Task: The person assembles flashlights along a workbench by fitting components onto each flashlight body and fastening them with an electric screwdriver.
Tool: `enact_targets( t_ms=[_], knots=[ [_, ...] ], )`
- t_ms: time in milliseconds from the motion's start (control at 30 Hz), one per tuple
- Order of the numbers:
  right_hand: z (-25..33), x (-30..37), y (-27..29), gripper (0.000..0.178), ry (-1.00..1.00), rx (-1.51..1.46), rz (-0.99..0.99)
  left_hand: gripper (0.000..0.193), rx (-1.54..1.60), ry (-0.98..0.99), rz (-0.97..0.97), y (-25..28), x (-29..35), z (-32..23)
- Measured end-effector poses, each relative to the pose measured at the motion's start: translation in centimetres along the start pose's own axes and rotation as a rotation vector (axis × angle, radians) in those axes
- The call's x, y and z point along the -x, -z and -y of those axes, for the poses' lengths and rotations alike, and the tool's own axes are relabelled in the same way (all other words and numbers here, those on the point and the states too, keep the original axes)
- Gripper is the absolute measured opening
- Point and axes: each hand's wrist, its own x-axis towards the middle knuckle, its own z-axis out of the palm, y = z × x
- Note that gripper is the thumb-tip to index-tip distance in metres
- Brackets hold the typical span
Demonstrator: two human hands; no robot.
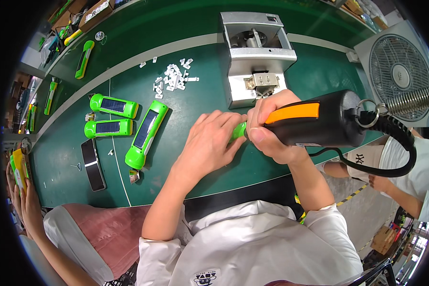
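We have a green workbench sweeping across the scene, a pale strip running along its far side, and right at the front edge both hands are in close. The left hand is wrapped around a bright green piece, mostly hidden by the fingers, while the right hand is clamped on a black electric screwdriver with an orange lever, just beside it. Over to the left we spot three green solar flashlights, a dark smartphone and a scatter of small white plastic parts; a silver metal machine stands beyond the hands. Out in the room, a box fan faces us at right, yellow-and-black tape marks the floor, and at far left a co-worker's hand grips a yellow item. Now the markings: we pick out a badge on the fan's hub, a pale label under the screwdriver, a cartoon emblem on the white shirt, and a dark monogram on pale clothing at right.
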Motion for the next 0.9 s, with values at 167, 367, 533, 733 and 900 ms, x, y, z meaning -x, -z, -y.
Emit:
enact_targets(
  t_ms=[167,367,533,733,900],
  knots=[
    [-0.1,0.0,-0.3,0.031,-0.032,-0.030,-0.005,0.038,0.000,-0.011,-0.031,-0.3,0.3,0.0],
    [0.0,-0.1,-0.5,0.031,-0.057,-0.068,-0.044,0.038,0.029,-0.016,-0.055,-0.5,0.2,0.1],
    [-0.6,0.6,0.1,0.030,-0.086,-0.078,-0.063,0.038,0.051,-0.019,-0.078,-0.6,0.1,0.1],
    [0.3,-0.5,-0.1,0.037,0.136,0.249,0.009,0.036,-0.001,-0.031,-0.057,-0.3,0.3,-0.1],
    [2.1,-0.3,1.7,0.039,0.150,-0.353,-0.296,0.036,0.013,0.011,-0.049,-0.4,0.0,-0.6]
  ],
)
